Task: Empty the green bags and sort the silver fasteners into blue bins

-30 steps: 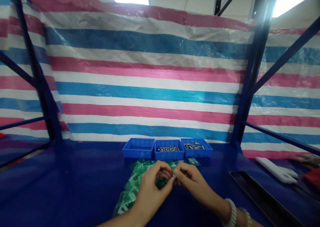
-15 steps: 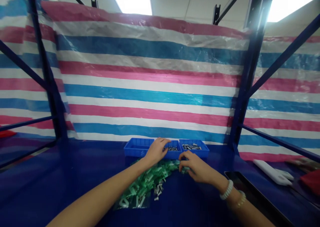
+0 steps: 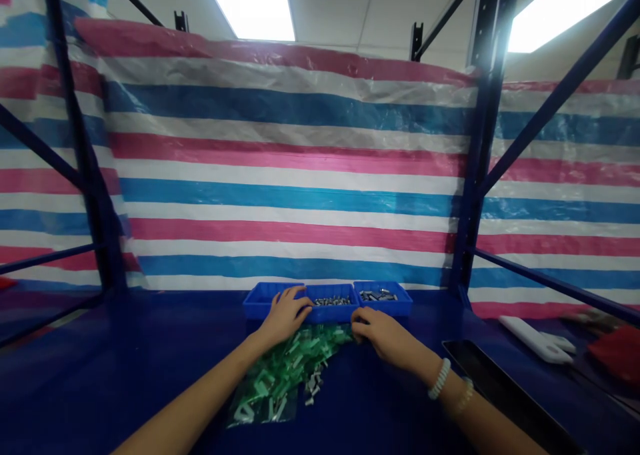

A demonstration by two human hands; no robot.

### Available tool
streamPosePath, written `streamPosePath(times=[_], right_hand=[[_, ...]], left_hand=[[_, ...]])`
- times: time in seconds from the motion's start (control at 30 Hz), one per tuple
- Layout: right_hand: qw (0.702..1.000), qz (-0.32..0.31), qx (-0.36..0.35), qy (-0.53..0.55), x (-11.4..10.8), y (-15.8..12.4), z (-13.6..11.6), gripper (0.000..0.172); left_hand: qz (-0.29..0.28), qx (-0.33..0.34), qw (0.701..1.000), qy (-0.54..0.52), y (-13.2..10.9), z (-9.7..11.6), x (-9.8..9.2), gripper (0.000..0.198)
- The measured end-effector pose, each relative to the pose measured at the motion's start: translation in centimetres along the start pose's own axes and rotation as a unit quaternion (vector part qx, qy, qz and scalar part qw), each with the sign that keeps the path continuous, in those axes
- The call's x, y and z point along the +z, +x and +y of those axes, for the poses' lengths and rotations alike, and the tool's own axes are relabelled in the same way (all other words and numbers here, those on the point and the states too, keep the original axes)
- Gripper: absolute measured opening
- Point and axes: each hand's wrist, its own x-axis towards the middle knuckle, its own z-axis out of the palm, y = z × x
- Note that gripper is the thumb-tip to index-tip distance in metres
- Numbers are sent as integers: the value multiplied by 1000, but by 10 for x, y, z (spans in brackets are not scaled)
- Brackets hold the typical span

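My left hand (image 3: 284, 316) is over the front edge of the blue bins, fingers apart, with nothing visible in it. Beside its fingertips is the middle blue bin (image 3: 333, 313), which contains small shiny metal parts (image 3: 334, 301). My right hand (image 3: 379, 331) has its fingers curled together, low in front of the right blue bin (image 3: 403, 307); whatever they may hold is hidden. Between my hands lies a heap of small green bags (image 3: 290, 365) with pale pieces inside. Loose silvery pieces (image 3: 313, 383) sit along the heap's right side.
The left blue bin (image 3: 253, 307) is partly behind my left hand. A dark flat tablet-like slab (image 3: 495, 388) lies right of my right forearm, near a white device (image 3: 535, 340). Blue rack posts (image 3: 475, 175) and a striped sheet (image 3: 290, 228) enclose the blue surface.
My left hand has moved left, away from the middle bin's metal parts. My right hand has curled its fingers more tightly. The view has shifted slightly.
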Motion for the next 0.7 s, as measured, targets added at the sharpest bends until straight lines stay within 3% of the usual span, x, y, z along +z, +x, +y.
streamPosePath(times=[0.27, 0.4, 0.47, 0.53, 0.6, 0.7], right_hand=[[999, 4, 24, -45, 4, -1, -4, 9], [999, 14, 32, -12, 9, 0, -4, 7], [997, 50, 41, 44, 10, 2, -3, 5], [979, 109, 74, 156, 10, 4, -4, 4], [938, 160, 120, 282, 9, 6, -8, 1], [905, 195, 143, 351, 6, 7, -16, 3]], left_hand=[[30, 9, 999, -18, -1, 0, 9, 21], [48, 11, 997, -52, -1, -1, 8, 22], [64, 12, 995, -76, -2, 4, 3, 23], [80, 19, 991, -108, -6, 16, -4, 22], [89, 34, 985, -144, -12, 34, -10, 20], [59, 36, 965, -252, -23, 63, -11, 15]])
